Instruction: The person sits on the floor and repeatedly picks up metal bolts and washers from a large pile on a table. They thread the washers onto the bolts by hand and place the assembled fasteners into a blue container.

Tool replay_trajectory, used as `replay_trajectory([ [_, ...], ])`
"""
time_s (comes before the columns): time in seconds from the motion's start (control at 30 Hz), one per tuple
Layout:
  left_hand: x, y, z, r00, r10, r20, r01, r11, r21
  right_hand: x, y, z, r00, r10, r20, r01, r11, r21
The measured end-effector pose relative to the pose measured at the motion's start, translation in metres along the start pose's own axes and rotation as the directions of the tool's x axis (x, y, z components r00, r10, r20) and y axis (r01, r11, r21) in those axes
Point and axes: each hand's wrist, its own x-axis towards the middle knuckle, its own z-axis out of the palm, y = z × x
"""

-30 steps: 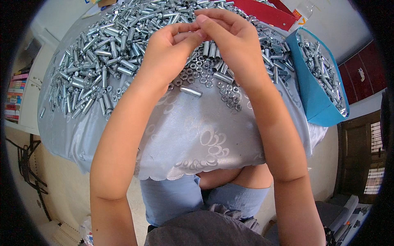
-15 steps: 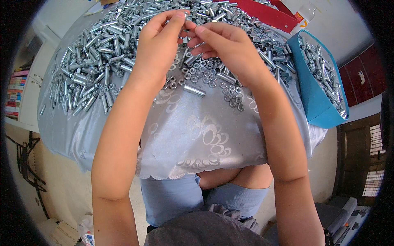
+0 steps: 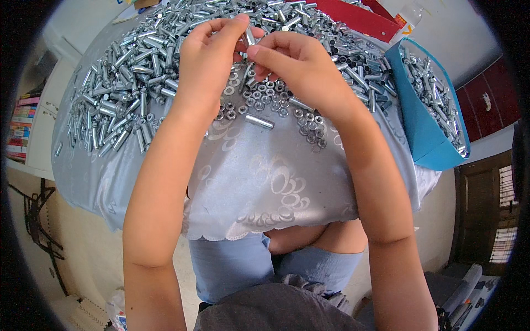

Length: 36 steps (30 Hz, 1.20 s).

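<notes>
Above the pile, my left hand (image 3: 207, 60) and my right hand (image 3: 302, 62) meet at a shiny metal sleeve (image 3: 249, 37), likely part of an expansion bolt. Left thumb and fingers pinch its upper part; the right thumb and fingertips close at its lower end. Whether a bolt or nut sits in the sleeve, I cannot make out. Below the hands lie several hex nuts (image 3: 267, 92) and some flat washers (image 3: 232, 83). A single loose sleeve (image 3: 259, 121) rests on the cloth in front of the nuts. Another small cluster of nuts (image 3: 312, 131) lies near my right wrist.
A big heap of metal anchor bolts (image 3: 132, 66) spreads over the left and back of the round table with a silvery cloth (image 3: 243, 182). At right stands a blue bin (image 3: 428, 132) of bolts. Behind are a red tray (image 3: 353, 19) and a clear bottle (image 3: 409, 19).
Both hands have shifted slightly left, and the right fingers have drawn together. The sleeve between my fingertips now shows more clearly.
</notes>
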Motion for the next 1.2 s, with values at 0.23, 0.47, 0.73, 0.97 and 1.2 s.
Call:
replay_trajectory([
  [0.23, -0.001, 0.0, 0.004, 0.997, -0.042, -0.058, 0.044, 0.999, 0.028, 0.0, -0.001, 0.0, 0.964, -0.115, -0.239, 0.112, 0.993, -0.026],
  [0.47, -0.005, 0.004, 0.005, 0.981, -0.177, 0.077, 0.17, 0.981, 0.089, -0.001, -0.005, 0.0, 0.976, -0.096, -0.195, 0.099, 0.995, 0.008],
  [0.73, -0.001, 0.003, 0.002, 0.963, -0.271, 0.015, 0.27, 0.962, 0.041, 0.001, 0.003, 0.004, 0.955, -0.183, -0.234, 0.145, 0.974, -0.173],
  [0.97, 0.013, 0.003, -0.018, 0.964, -0.21, -0.161, 0.187, 0.971, -0.146, -0.006, 0.001, 0.0, 0.981, -0.186, -0.057, 0.156, 0.929, -0.336],
  [1.2, 0.012, 0.012, -0.022, 0.954, -0.246, -0.17, 0.19, 0.938, -0.291, -0.006, 0.021, 0.012, 0.878, -0.431, 0.206, 0.448, 0.594, -0.668],
])
